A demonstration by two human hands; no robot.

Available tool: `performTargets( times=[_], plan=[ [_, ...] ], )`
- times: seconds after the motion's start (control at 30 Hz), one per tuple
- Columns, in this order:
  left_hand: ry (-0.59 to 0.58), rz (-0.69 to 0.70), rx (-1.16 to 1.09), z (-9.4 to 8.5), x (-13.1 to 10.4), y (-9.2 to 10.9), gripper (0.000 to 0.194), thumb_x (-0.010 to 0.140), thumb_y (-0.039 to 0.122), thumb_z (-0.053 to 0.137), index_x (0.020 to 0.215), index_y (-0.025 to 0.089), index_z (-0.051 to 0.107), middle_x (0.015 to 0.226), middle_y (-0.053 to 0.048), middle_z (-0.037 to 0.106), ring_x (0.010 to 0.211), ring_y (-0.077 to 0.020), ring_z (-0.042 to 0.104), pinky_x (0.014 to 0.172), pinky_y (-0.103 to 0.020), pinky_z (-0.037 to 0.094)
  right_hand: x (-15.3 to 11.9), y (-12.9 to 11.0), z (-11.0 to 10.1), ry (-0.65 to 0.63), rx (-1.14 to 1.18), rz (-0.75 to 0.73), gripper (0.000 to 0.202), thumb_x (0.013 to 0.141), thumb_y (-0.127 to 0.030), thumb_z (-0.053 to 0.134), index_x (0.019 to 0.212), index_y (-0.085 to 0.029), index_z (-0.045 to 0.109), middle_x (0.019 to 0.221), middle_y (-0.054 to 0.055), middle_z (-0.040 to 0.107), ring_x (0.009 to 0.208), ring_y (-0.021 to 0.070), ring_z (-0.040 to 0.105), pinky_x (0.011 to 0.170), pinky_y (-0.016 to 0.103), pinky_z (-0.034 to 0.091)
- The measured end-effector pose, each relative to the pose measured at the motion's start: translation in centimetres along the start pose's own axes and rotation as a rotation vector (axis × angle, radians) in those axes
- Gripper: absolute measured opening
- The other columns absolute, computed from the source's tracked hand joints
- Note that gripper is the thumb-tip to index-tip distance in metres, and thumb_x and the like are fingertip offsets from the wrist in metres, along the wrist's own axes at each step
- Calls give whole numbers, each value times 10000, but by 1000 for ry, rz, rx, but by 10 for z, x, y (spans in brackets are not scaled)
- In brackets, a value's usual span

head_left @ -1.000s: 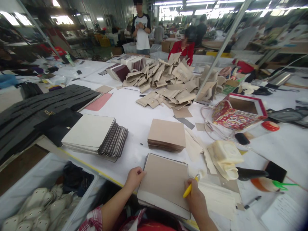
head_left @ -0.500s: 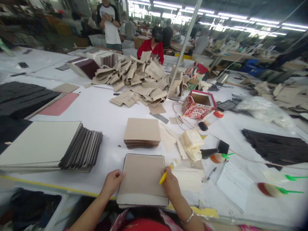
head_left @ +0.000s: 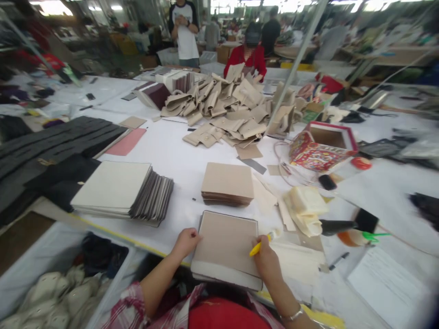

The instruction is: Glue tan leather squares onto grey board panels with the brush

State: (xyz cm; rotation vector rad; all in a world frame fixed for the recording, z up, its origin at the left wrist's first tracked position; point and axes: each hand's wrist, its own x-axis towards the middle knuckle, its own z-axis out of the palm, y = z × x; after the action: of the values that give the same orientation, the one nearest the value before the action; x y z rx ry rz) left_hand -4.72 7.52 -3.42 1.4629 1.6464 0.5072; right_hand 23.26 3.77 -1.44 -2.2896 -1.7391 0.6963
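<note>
A beige rectangular panel (head_left: 226,244) lies at the table's front edge on a pale, dark-edged sheet (head_left: 226,276). My left hand (head_left: 185,242) is closed at the panel's left edge, thumb and fingers pinched together there. In my right hand (head_left: 269,262) is a brush (head_left: 257,248) with a yellow handle, its pale bristles pointing away to the right. That hand rests against the panel's right edge. Just behind the panel stands a neat stack of beige boards (head_left: 227,180). To the left is a fanned pile of pale, dark-edged sheets (head_left: 113,187).
A heap of beige pieces (head_left: 236,107) covers the table's far middle. On the right are a red patterned box (head_left: 318,148), a pale yellow block (head_left: 305,205), a green-tipped bottle (head_left: 353,237), a pen (head_left: 339,261) and paper (head_left: 384,281). A person in red (head_left: 245,59) sits opposite.
The view has turned left, so everything sits further right and a bin at lower left shows more. Both hands stay at the panel's edges, the brush still held in the right.
</note>
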Motion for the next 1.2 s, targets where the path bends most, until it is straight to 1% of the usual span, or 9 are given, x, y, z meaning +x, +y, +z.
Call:
performTargets(
  times=[0.47, 0.67, 0.77, 0.83, 0.9, 0.97, 1.03, 1.13, 1.2],
  plan=[
    [-27, -77, 164, -4, 4, 4, 193, 672, 303, 559, 552, 153, 551, 543, 30, 502, 563, -107, 459, 521, -197, 316, 5, -3, -4, -59, -125, 9, 172, 872, -258, 319, 995, -169, 400, 588, -11, 498, 493, 119, 446, 485, 208, 221],
    [-40, -53, 323, -13, 3, 21, 191, 682, 287, 558, 543, 160, 532, 559, 9, 520, 592, -129, 487, 553, -214, 337, 4, -10, -8, -123, -192, -15, 143, 860, -172, 298, 966, -179, 395, 612, 7, 544, 530, 134, 528, 483, 216, 243],
    [-13, -33, 422, -17, -2, 32, 151, 686, 307, 565, 701, 158, 582, 706, -34, 576, 693, -171, 529, 627, -253, 379, 7, -10, -17, -128, -321, -31, 159, 844, -138, 311, 967, -175, 405, 637, 28, 558, 560, 162, 569, 489, 228, 288],
    [59, 78, 560, -17, -6, 37, 280, 714, 272, 544, 972, 165, 570, 956, -91, 585, 883, -224, 532, 733, -311, 395, 11, -7, -28, -77, -389, -15, 145, 851, -225, 364, 972, -165, 414, 660, 46, 560, 580, 189, 582, 495, 244, 331],
    [91, 322, 713, -11, -8, 39, 432, 748, 168, 486, 1178, 216, 467, 1228, -109, 471, 1109, -256, 434, 860, -376, 358, 15, -4, -35, 23, -412, -33, 214, 829, -327, 443, 963, -161, 433, 709, 66, 564, 633, 207, 587, 521, 267, 378],
    [7, 609, 792, -1, -7, 38, 486, 765, 80, 421, 1212, 270, 443, 1342, -65, 378, 1217, -233, 341, 946, -393, 301, 19, -2, -34, 148, -388, -156, 240, 810, -319, 488, 983, -157, 453, 803, 97, 573, 754, 221, 580, 612, 297, 426],
    [-106, 780, 810, 11, -5, 36, 458, 779, 64, 394, 1182, 266, 478, 1333, -52, 402, 1222, -207, 347, 980, -376, 280, 21, -3, -21, 249, -323, -366, 253, 818, -263, 479, 1044, -150, 458, 918, 127, 575, 886, 226, 548, 736, 329, 436],
    [-122, 778, 820, 27, -6, 34, 390, 795, 119, 424, 1164, 217, 502, 1291, -92, 448, 1201, -237, 375, 981, -399, 285, 19, -5, 2, 298, -202, -612, 231, 831, -258, 458, 1031, -148, 491, 1049, 144, 563, 989, 236, 510, 844, 386, 413],
    [-68, 725, 807, 36, -9, 34, 350, 804, 211, 461, 1150, 196, 512, 1288, -113, 444, 1207, -275, 357, 985, -445, 271, 14, -5, 3, 304, -117, -617, 229, 831, -304, 457, 986, -147, 521, 1024, 138, 585, 974, 240, 524, 851, 409, 410]
  ],
)
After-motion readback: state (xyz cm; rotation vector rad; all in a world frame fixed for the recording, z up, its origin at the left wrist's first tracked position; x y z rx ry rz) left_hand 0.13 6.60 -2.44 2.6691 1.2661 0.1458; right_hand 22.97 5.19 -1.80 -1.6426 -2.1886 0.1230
